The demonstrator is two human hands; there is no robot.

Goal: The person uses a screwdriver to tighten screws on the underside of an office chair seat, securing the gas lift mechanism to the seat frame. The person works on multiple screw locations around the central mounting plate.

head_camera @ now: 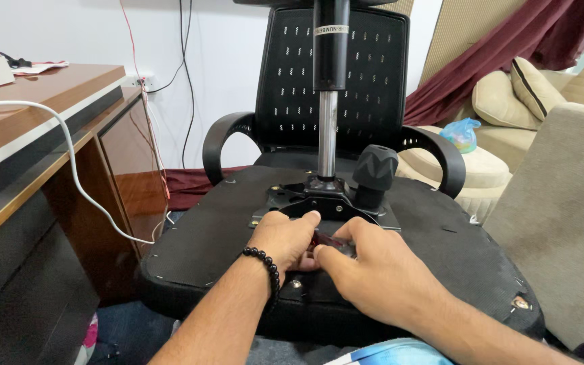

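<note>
An upturned black office chair seat (204, 236) lies in front of me, underside up, with its gas-lift column (328, 128) standing upright from a black metal mechanism plate (285, 199). My left hand (284, 238), with a black bead bracelet at the wrist, rests on the plate's near edge, fingers curled. My right hand (376, 270) sits beside it, touching it. Between the two hands a small dark red object (324, 238) shows; both sets of fingers close around it, and most of it is hidden. A black lever knob (374, 172) stands just beyond my right hand.
The chair's mesh backrest (366, 74) and armrests (221, 138) rise behind the seat. A wooden desk (42, 122) with a white cable (82, 182) stands at the left. Beige sofa cushions (508, 101) and a grey upholstered piece (562, 216) crowd the right side.
</note>
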